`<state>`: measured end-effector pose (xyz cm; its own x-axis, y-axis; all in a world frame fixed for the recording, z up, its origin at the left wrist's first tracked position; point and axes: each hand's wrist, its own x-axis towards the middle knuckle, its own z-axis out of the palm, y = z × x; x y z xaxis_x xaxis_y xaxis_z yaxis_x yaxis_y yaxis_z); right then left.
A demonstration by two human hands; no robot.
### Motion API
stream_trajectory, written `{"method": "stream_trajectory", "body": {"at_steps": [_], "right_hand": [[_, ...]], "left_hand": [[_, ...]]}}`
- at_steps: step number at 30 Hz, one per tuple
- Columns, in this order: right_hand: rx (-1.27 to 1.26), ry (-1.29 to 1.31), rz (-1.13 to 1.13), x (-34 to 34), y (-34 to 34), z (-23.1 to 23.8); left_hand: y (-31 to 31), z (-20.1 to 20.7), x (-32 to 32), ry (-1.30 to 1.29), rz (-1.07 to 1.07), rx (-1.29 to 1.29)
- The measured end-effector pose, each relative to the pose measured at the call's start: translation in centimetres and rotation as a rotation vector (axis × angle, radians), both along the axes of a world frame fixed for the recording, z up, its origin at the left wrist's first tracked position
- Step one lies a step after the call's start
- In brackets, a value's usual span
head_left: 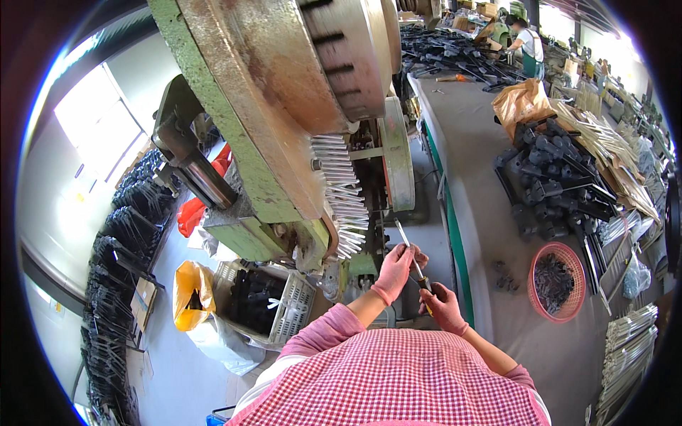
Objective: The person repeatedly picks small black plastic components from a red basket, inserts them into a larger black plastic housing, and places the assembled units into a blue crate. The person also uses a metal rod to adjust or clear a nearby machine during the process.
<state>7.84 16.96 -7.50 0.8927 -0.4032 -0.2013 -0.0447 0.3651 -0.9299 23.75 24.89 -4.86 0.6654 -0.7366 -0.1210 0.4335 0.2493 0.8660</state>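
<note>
My left hand (pixel 398 272), in a thin pink glove, is closed around a slim silver metal rod (pixel 403 233) that points up and away. At the rod's near end is a dark and yellow handle-like piece (pixel 424 285), gripped by my gloved right hand (pixel 445 309); it looks like a screwdriver, but the fingers hide where the parts join. Just beyond my left hand stands a green machine (pixel 273 142) with a big rusty wheel (pixel 348 57). A row of silver rods (pixel 341 184) sticks out from its side, apart from my hands.
A grey-topped table (pixel 462 177) runs along my right. It bears a pink basket (pixel 540 307) of small dark parts, a heap of black parts (pixel 547 170) and bundled rods (pixel 629 348). At left are a crate (pixel 293 305) and a yellow bag (pixel 186 284). A person (pixel 529 50) works far back.
</note>
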Motion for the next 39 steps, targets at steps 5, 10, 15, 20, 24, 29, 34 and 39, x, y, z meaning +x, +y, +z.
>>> {"method": "stream_trajectory", "body": {"at_steps": [5,10,15,20,24,29,34,39], "right_hand": [[-0.089,0.016,0.059,0.1,-0.8,0.0],[-0.098,0.003,0.114,0.5,-2.1,-0.9],[-0.134,0.062,0.194,1.1,-3.0,0.6],[0.076,-0.039,0.388,0.6,-5.2,6.8],[0.102,-0.314,0.621,0.5,-5.9,12.7],[-0.014,-0.468,0.662,1.7,-5.4,16.8],[-0.07,-0.629,0.499,3.8,-3.7,17.0],[-0.09,-0.781,0.398,5.7,-2.6,16.4]], "left_hand": [[0.6,0.3,-0.3,0.05,0.015,0.062],[0.9,-0.5,-0.2,0.025,0.078,0.107],[0.9,0.1,-1.1,0.096,0.123,0.144],[0.5,6.1,-3.0,-0.247,0.101,-0.146],[1.7,13.4,-4.0,-0.515,0.014,-0.375],[1.7,18.8,-5.5,-0.587,0.212,-0.416],[0.7,20.8,-5.7,-0.583,0.421,-0.385],[-0.1,20.8,-5.1,-0.62,0.529,-0.374]]}}
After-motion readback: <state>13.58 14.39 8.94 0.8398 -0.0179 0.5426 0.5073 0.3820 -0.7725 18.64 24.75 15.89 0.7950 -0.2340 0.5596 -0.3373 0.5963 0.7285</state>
